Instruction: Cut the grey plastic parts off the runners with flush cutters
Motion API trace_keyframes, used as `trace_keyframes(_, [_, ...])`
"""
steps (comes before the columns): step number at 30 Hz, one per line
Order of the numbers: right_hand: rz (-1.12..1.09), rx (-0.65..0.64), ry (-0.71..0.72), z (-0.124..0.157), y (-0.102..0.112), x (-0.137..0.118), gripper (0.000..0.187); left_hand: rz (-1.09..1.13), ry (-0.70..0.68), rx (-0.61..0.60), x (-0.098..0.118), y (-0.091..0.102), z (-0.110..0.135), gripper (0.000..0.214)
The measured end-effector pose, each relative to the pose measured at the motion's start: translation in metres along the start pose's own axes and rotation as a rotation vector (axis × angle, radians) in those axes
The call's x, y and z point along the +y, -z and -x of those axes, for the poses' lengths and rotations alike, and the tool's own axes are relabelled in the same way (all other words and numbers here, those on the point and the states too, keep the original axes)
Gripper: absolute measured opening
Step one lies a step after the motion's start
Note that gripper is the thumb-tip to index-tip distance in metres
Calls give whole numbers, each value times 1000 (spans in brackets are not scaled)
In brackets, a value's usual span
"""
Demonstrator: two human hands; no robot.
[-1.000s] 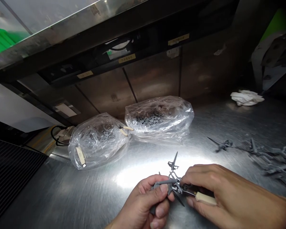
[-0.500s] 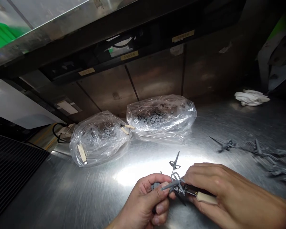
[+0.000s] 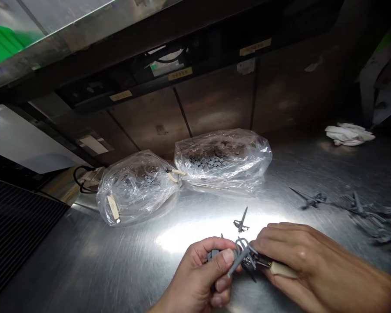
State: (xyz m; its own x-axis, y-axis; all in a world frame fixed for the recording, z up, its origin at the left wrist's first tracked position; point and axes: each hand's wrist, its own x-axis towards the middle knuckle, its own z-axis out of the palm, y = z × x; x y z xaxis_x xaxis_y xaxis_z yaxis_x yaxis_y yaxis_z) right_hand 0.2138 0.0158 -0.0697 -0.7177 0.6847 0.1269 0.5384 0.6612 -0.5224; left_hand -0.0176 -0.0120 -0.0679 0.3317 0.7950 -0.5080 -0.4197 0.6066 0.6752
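Observation:
My left hand is closed round a grey plastic sprue with thin pointed branches, thumb pressed on its stem. My right hand is closed on a small cutting tool with a cream handle, its tip at the sprue. Both hands hover low over the steel table at the bottom centre. A small grey sprue piece lies on the table just beyond my hands.
Two clear plastic bags of small grey parts, bag one and bag two, lie at the back. A heap of grey sprues spreads at the right. A crumpled white cloth sits far right. A dark grille borders the left.
The sprue's long stem has swung from pointing left to pointing down-left between my hands. The view has drifted slightly; the hands stay in place.

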Motion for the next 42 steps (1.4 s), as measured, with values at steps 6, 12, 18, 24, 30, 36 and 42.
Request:
trace_keyframes(6, [32,14,9,1,-2,3,20,14,5,6,0,-2,-1,29])
trace_keyframes(12, [78,60,33,2,-6,6,19,27,12,17,0,-4,-1,28])
trace_keyframes(18, [63,23,35,0,-5,5,18,26,18,18,3,-9,-3,30])
trace_keyframes(24, [-14,62,-6,-1,7,4,21,43,-16,3,2,-6,-1,29])
trace_keyframes(30, [61,79,-159,7,13,16,18,67,-22,-43,0,-3,-1,20])
trace_keyframes(36, [180,98,-269,6,14,27,17,82,-10,-61,3,-4,-2,17])
trace_keyframes(42, [224,243,-269,2,18,27,16,50,-12,-119,8,1,-6,26])
